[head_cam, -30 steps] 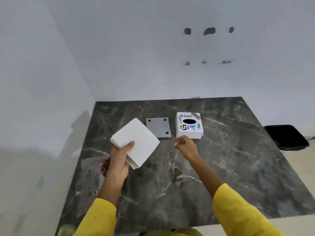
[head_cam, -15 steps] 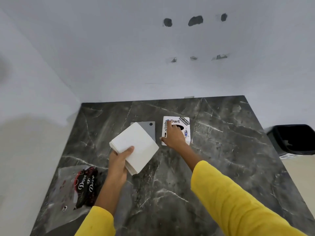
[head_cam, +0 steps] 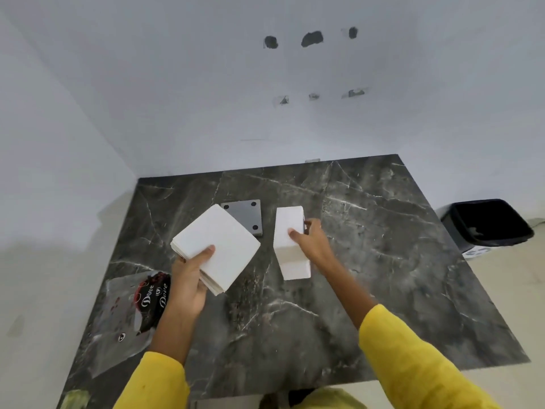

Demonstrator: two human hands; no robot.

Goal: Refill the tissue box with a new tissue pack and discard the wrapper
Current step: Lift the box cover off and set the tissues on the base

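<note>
My left hand (head_cam: 188,278) grips a stack of white tissues (head_cam: 218,243) by its near corner, above the dark marble table (head_cam: 383,261). My right hand (head_cam: 309,243) holds the white tissue box (head_cam: 290,246), lifted and tipped so that its plain white sides face me; its printed top is turned away to the right. The thumb presses on the box's near face. A clear plastic wrapper (head_cam: 129,311) with a dark red "Dove" label lies flat at the table's left front.
A grey square plate (head_cam: 244,215) with corner holes lies on the table behind the tissues. A black bin (head_cam: 486,222) stands on the floor off the table's right edge. White walls close the table's back and left sides.
My right hand reached the tissue box, took hold of it and tipped it up off the table toward me. The left hand kept holding the tissue stack.
</note>
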